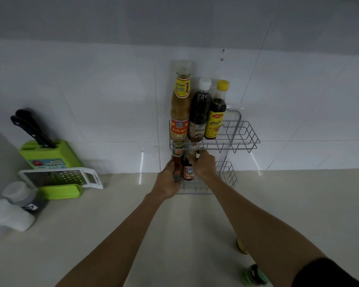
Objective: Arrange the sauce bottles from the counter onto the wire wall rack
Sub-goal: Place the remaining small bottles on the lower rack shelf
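A two-tier wire wall rack (pixel 247 139) hangs on the white tiled wall. Its upper shelf holds a tall tan sauce bottle (pixel 179 108), a dark bottle with a white cap (pixel 199 114) and a dark bottle with a yellow cap (pixel 216 117). On the lower shelf (pixel 228 175) stand two small bottles. My left hand (pixel 167 181) grips the small red-capped bottle (pixel 177 164) at the left. My right hand (pixel 203 164) holds the neck of the small dark bottle (pixel 188 171) beside it.
A green knife block (pixel 48 154) with a black-handled knife, a white grater (pixel 60 177) and pale containers (pixel 10 212) sit at the left of the beige counter. Near my right forearm lie a yellow-capped item (pixel 241 246) and a green-topped item (pixel 255 275).
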